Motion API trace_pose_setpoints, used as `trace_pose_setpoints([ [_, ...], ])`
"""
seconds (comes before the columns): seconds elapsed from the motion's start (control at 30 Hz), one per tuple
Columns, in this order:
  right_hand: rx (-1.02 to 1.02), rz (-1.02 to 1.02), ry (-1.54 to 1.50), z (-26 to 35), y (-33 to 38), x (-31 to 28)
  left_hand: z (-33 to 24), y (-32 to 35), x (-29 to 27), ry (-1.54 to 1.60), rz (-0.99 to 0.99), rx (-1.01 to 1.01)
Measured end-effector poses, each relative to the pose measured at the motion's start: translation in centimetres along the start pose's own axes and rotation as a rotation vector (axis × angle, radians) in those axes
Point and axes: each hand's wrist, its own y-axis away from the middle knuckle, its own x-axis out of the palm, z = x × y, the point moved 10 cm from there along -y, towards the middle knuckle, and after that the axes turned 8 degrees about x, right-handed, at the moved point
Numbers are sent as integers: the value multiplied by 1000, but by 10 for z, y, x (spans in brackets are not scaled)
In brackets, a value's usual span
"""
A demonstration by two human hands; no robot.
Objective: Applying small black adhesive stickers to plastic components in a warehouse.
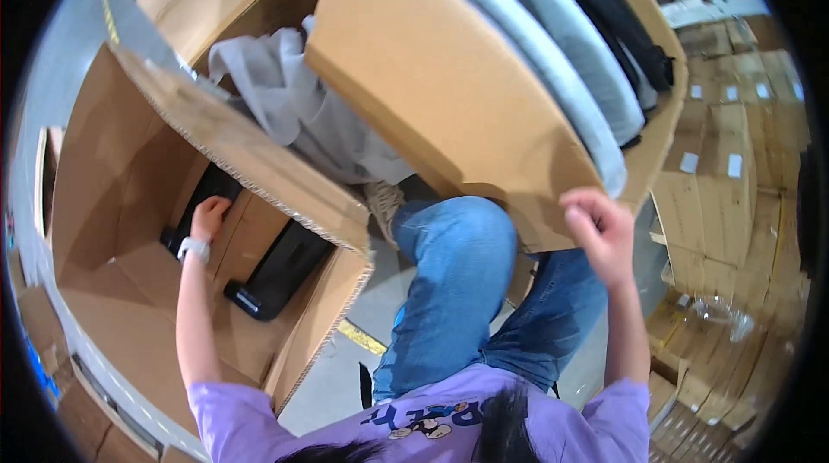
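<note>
My left hand (209, 218) reaches down into a large open cardboard box (112, 178) and rests on a black flat object (281, 269) lying at its bottom, beside a brown cardboard insert (246, 238). A white watch sits on that wrist. My right hand (600, 234) grips the lower edge of a big cardboard flap (440, 83) and holds it up. Behind the flap lie long grey and black padded parts (570, 40). My knees in blue jeans are between the two hands.
Crumpled grey-white wrapping (285, 100) fills the gap between box and flap. Stacks of flattened cartons with white labels (734, 169) stand at the right. A grey floor with a yellow line (363, 338) shows below my legs.
</note>
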Motion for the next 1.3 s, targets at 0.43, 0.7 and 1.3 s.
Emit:
trace_pose_setpoints([
  [0.43,39,-6,405,-84,-226,-55,-208,130,-28,404,-111,194],
  [0.7,-394,-59,482,4,-190,-111,-302,206,-23,531,-203,472],
  [1.3,-761,-654,401,114,178,-41,-519,337,162,415,-407,1042],
])
